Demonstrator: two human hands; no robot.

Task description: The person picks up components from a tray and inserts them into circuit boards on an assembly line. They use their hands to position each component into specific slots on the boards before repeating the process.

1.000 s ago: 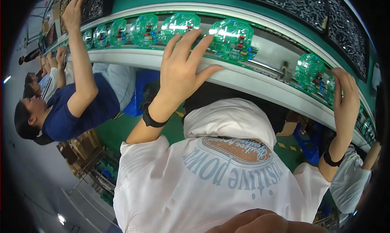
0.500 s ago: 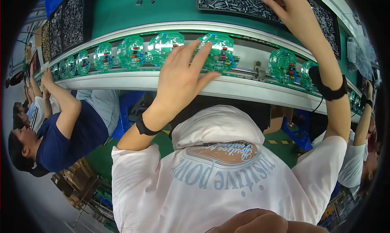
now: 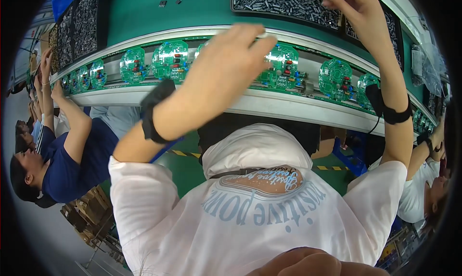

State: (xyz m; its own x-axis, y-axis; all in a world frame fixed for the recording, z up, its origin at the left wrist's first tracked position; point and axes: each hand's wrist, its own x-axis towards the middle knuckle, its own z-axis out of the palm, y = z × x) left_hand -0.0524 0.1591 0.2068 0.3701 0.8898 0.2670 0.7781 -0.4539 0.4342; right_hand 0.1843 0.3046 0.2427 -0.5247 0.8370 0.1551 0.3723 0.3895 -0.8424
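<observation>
My left hand (image 3: 230,70), smeared by motion, is raised over the row of round green circuit boards; its finger posture is unclear. It partly hides one board (image 3: 199,50), and its fingertips are beside another board (image 3: 284,59) carrying red and black parts. Over a black tray (image 3: 284,17) heaped with small dark cylindrical components, my right hand (image 3: 355,10) has thumb and fingertips drawn close together. Whatever is between them is too small to make out. Black bands circle both wrists; a cable hangs from the right one.
More boards (image 3: 170,60) sit along the white-edged rail (image 3: 308,107), with another board (image 3: 335,78) to the right. Dark component bins (image 3: 86,25) are at far left. Loose black parts (image 3: 163,4) lie on the green mat (image 3: 192,11). Co-workers sit at both sides.
My left hand has lifted off a board and moved up and right. Several boards have slid right along the rail. My right hand has shifted slightly right over the tray.
</observation>
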